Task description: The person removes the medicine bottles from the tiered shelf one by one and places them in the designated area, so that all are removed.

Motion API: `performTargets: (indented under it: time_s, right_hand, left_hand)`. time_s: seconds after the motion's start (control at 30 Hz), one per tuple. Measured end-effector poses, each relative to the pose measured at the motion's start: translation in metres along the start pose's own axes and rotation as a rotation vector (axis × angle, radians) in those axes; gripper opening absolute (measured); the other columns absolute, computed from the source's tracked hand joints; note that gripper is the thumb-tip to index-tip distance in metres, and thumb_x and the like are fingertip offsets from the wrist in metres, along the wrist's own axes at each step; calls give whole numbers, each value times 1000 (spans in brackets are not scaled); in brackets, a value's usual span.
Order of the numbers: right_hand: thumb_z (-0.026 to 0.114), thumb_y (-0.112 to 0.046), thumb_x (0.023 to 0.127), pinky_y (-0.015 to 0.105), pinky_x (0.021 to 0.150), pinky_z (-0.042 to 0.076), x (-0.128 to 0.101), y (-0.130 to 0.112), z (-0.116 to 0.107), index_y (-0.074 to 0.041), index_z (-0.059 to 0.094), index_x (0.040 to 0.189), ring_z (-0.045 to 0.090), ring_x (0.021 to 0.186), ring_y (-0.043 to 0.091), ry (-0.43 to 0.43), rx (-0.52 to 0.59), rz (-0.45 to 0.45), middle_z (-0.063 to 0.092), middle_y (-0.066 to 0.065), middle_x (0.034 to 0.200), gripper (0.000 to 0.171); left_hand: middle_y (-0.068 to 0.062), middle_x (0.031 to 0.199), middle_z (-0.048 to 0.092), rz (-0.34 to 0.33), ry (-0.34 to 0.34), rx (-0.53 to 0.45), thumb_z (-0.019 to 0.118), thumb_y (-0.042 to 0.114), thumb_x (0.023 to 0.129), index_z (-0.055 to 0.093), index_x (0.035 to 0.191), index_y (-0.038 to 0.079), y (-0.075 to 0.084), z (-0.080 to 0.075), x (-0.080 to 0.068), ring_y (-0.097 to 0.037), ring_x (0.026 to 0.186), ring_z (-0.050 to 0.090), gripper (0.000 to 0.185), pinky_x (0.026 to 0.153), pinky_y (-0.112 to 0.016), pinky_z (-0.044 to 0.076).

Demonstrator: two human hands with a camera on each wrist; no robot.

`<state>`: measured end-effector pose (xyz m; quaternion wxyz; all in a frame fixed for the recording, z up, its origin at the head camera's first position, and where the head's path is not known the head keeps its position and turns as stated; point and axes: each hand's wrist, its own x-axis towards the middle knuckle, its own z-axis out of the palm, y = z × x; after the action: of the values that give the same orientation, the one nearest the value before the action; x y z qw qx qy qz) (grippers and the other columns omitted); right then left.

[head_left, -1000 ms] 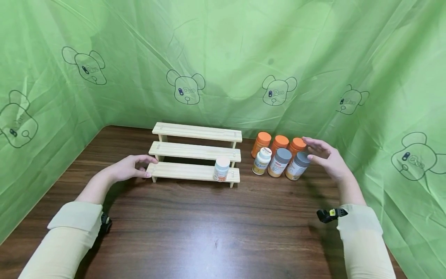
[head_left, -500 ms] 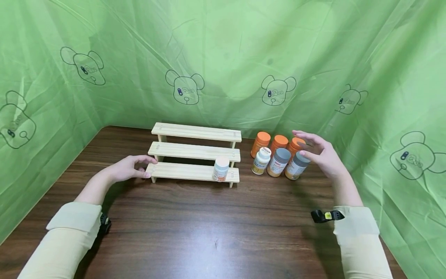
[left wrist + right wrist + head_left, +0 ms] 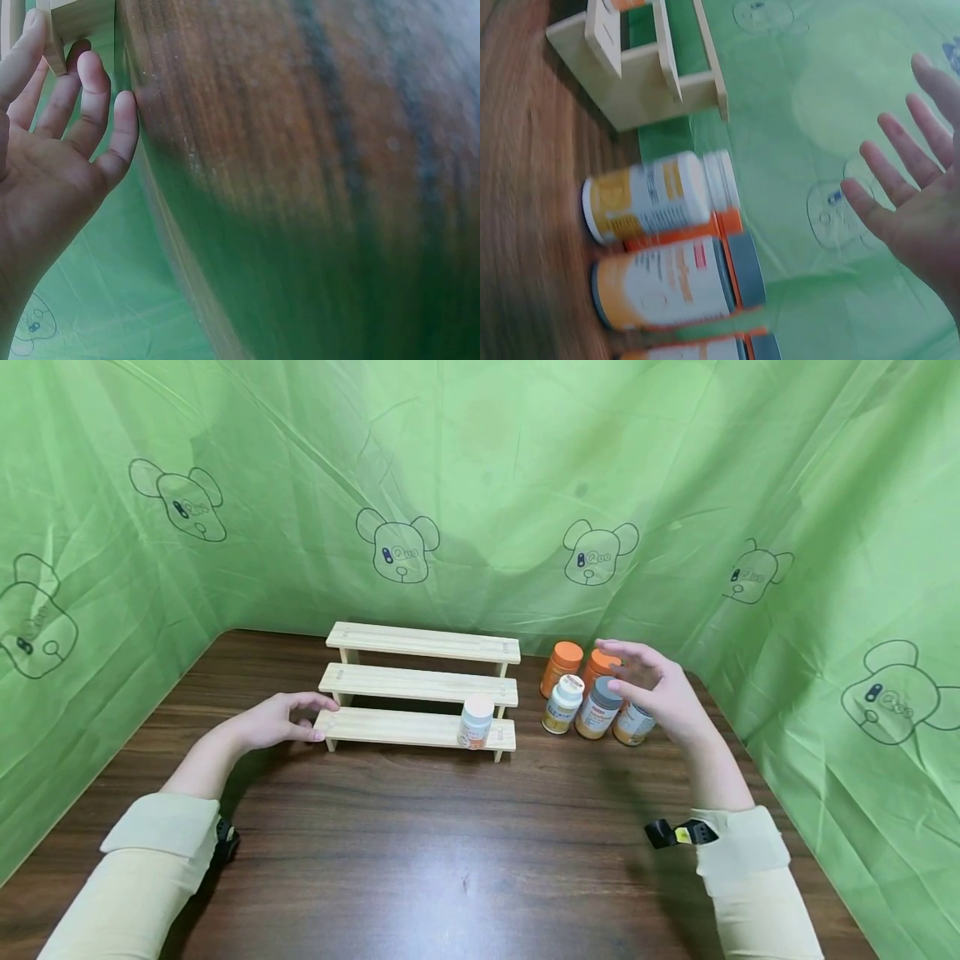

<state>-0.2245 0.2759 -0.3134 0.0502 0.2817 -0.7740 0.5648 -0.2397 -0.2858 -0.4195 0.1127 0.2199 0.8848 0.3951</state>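
Observation:
A three-tier wooden rack [image 3: 420,685] stands on the table. My left hand [image 3: 273,722] grips the left end of its lowest step between thumb and fingers; in the left wrist view the fingers [image 3: 94,112] curve near the wood. A white-capped bottle [image 3: 476,725] stands on the right part of that step. My right hand [image 3: 663,697] hovers over the bottle group with fingers spread, holding nothing. Below it are a white bottle [image 3: 562,706], a grey-capped bottle [image 3: 598,714] and another grey-capped bottle [image 3: 633,727] partly covered by the hand. Orange-capped bottles [image 3: 562,667] stand behind, one hidden.
Green cloth [image 3: 487,485] with bear-head drawings hangs behind and at both sides. The dark wooden table [image 3: 420,852] extends toward me. The bottle group stands close together, right of the rack.
My right hand has moved left over the bottles, from beside the right grey cap to near the middle one. My left hand, the rack and the bottles have stayed put.

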Motion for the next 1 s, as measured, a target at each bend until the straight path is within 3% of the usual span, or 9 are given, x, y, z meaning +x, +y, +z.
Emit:
performTargets:
  time_s: [0.27,0.43,0.63,0.73,1.0]
  right_hand:
    - [63,0,88,32,99,42,6,-1,31,1,49,132,46,126,26,21,63,-11,50,13,137,46]
    - [64,-6,88,31,99,41,10,0,50,-5,52,131,49,123,23,41,44,40,53,10,134,45]
    - [63,0,88,51,103,34,14,-11,76,1,50,132,48,124,25,14,89,43,49,17,137,46]
    - [64,0,87,54,103,33,16,-14,88,1,50,131,47,124,29,14,106,41,50,18,135,46]
    - [66,1,85,52,101,38,23,14,114,1,52,130,47,123,35,5,132,35,54,17,131,47]
  left_hand:
    - [-15,117,60,-3,-4,-24,74,18,81,55,125,11,0,0,1,-18,89,59,49,74,-27,45]
    - [-18,120,59,-19,-12,-53,74,17,80,54,127,9,-1,0,1,-17,85,61,51,71,-25,46]
    - [-15,117,61,-6,1,-19,74,18,81,55,125,11,-3,1,1,-16,89,60,49,75,-25,45]
    - [-15,117,61,0,6,-14,74,18,81,56,125,11,-4,1,2,-16,89,59,48,75,-25,45]
    - [-18,124,56,-26,-17,-62,74,18,81,54,126,10,-2,0,1,-18,87,63,50,70,-27,48]
